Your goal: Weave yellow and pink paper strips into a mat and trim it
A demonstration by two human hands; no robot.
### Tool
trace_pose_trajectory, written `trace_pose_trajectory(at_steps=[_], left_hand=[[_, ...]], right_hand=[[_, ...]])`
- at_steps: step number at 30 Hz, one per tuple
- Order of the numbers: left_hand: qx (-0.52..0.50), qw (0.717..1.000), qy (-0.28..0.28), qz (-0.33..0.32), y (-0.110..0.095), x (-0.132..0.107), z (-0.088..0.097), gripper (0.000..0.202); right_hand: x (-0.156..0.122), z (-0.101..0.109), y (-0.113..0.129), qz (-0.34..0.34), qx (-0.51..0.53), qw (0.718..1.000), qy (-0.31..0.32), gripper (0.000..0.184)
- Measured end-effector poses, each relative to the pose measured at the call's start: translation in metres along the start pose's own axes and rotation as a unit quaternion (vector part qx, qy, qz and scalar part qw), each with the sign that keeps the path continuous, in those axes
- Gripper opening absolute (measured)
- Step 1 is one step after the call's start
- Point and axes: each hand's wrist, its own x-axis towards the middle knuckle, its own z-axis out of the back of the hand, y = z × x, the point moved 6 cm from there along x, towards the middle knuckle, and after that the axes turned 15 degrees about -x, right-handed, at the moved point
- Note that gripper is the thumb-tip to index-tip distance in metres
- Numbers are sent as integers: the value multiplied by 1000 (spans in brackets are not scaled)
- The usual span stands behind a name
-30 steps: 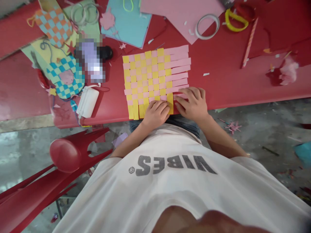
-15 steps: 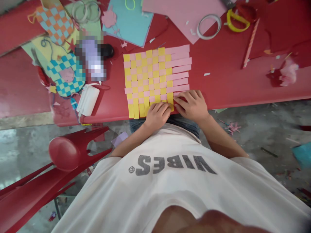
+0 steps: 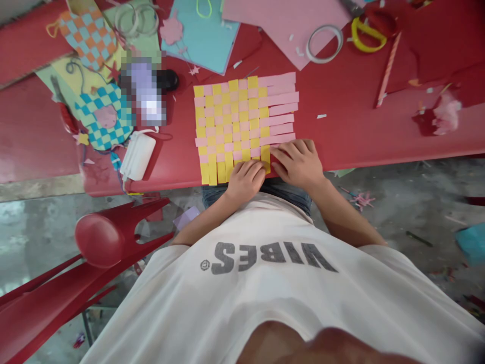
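A woven paper mat (image 3: 228, 121) of yellow and pink strips lies at the front of the red table. Loose pink strip ends (image 3: 282, 119) stick out on its right side, and yellow ends (image 3: 212, 171) hang toward the table's near edge. My left hand (image 3: 248, 177) is closed over the mat's lower right corner, fingers bent on the yellow ends. Beside it, my right hand (image 3: 297, 161) has its bent fingers at the lowest pink strip, its thumb a little apart from the index finger. Both hands cover part of the strips, and the fingertips are partly hidden.
Left of the mat are a white device (image 3: 138, 155), a blue-green checkered paper piece (image 3: 99, 135) and a blurred-out purple object (image 3: 143, 83). A tape roll (image 3: 307, 45), yellow-handled scissors (image 3: 354, 38) and a striped pencil (image 3: 389, 71) lie behind. A red chair (image 3: 100, 240) stands left.
Very little differs. The right hand has shifted slightly at the lowest pink strip, and the view has moved a few pixels. The left hand stays on the yellow ends.
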Motion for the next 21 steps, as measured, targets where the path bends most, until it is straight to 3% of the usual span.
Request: trace_pose_trajectory(at_steps=[5,14,21], left_hand=[[19,999,-29,-24,-3,-1,4,20],[-6,1000,-24,-7,-2,-1,2,16],[-5,999,-36,-8,-1,-1,1,17]], right_hand=[[1,2,2,5,-8,1000,3,56],[2,3,1,0,-20,1000,3,59],[-1,-3,0,3,-18,999,-32,59]])
